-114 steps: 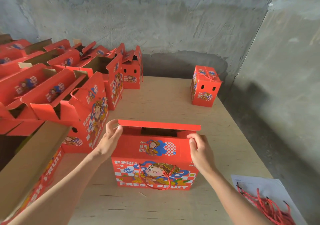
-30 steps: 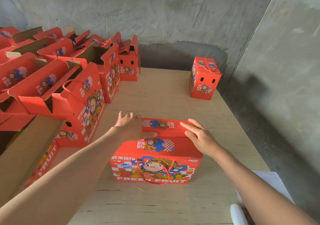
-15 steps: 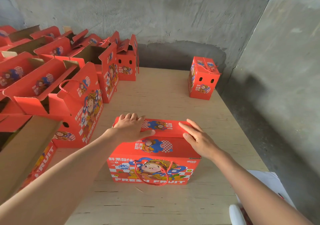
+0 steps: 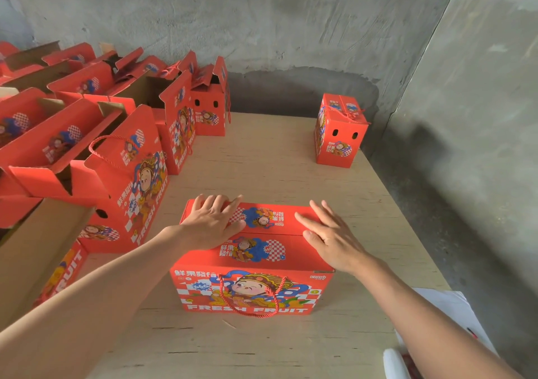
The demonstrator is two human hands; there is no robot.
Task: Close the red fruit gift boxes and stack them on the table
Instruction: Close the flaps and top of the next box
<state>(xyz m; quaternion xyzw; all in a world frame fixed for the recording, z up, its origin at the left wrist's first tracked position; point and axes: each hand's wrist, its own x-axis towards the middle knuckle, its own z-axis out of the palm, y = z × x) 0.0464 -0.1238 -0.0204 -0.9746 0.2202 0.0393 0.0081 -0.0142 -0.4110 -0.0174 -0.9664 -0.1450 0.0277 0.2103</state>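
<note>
The red fruit gift box (image 4: pixel 253 262) stands at the near middle of the plywood table (image 4: pixel 276 157), its printed front and rope handle (image 4: pixel 251 298) facing me and its two top flaps (image 4: pixel 262 218) folded down to meet along the lid. I judge this the closing step. The flaps look down but not yet locked, so my next move calls for firm, even pressure along the seam. After that comes a grip on both ends to carry the box toward the closed box (image 4: pixel 339 129) at the far right corner, the likely base for the stack. My left hand (image 4: pixel 212 221) lies flat on the far flap, fingers straight and spread, gripping nothing. My right hand (image 4: pixel 329 239) rests flat across the right end of the lid, fingers straight too, holding nothing. Open boxes (image 4: pixel 122 180) crowd the left side
</note>
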